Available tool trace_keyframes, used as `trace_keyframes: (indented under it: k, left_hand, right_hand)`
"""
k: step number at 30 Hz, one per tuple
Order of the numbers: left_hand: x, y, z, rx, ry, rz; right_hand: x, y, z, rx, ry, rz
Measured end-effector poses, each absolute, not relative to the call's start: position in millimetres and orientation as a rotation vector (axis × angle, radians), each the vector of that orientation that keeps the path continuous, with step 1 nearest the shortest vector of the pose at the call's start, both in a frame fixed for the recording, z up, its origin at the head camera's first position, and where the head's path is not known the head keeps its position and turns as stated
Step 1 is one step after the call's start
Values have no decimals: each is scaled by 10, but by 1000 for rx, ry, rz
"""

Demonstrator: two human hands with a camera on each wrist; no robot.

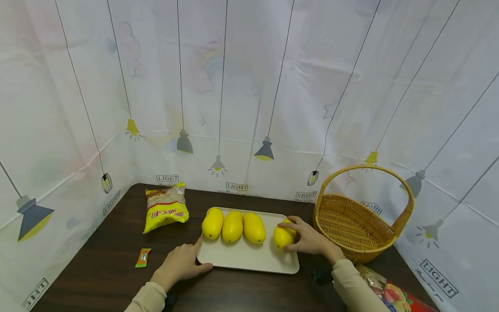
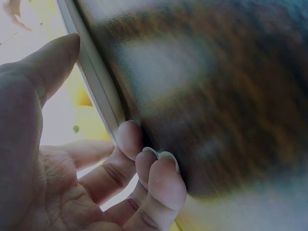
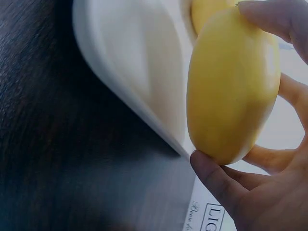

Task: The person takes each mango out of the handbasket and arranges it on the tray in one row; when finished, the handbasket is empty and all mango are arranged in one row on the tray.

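Three yellow mangoes [image 1: 232, 226] lie side by side on the left half of a cream rectangular tray [image 1: 249, 259]. My right hand [image 1: 309, 239] grips a fourth mango [image 3: 233, 86] over the tray's right end, thumb at one tip and fingers at the other in the right wrist view. My left hand [image 1: 180, 265] holds the tray's near-left corner, one finger against the left side and the thumb on the front rim. In the left wrist view, the other fingers [image 2: 166, 185] curl beside the tray's rim.
A wicker basket [image 1: 338, 246] with a tall handle stands right of the tray. Back left is a yellow printed bag [image 1: 166, 213], with a small orange-green packet [image 1: 143, 258] nearer. A red package with fruit pictures [image 1: 395, 297] lies front right. Printed curtains [image 1: 241, 108] enclose the dark table.
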State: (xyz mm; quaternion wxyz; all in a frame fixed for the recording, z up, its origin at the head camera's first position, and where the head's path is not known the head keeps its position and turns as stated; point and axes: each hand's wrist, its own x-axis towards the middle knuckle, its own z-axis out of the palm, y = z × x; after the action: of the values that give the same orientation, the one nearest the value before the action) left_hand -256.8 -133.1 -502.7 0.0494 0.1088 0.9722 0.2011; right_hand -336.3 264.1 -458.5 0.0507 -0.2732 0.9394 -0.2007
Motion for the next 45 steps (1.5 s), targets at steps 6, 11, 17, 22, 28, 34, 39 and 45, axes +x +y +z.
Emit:
trace_keyframes:
  k: [6,11,17,22,28,34,39,45]
  left_hand:
    - [-2568,-1340,-5021,322,2970,591]
    - [-2556,-1344,-5017,319,2965,600]
    - [-2541,-1335,-5007,322,2955,605]
    - [-2534,-1327,-5005,322,2946,611]
    - [-2529,-1330,-5007,323,2947,610]
    - [-2537,-1322,-4999,331,2954,605]
    - [-2549,-1291,-5006,347,2946,612]
    - [-2590,-1322,-5016,355,2956,603]
  right_hand:
    - [-3383,2583,-4621,-840,2815,-640]
    - [-3425,2501,-4639,-858,2775,-634]
    - [-3480,2452,-4682,-898,2735,-657]
    - [-3512,2430,-4716,-908,2708,-697]
    - [-3505,2395,-4701,-918,2672,-739]
    - [-3480,2399,-4685,-909,2709,-687]
    - [-3443,2440,-4671,-849,2716,-691]
    - [-3398,2467,-4594,-793,2742,-726]
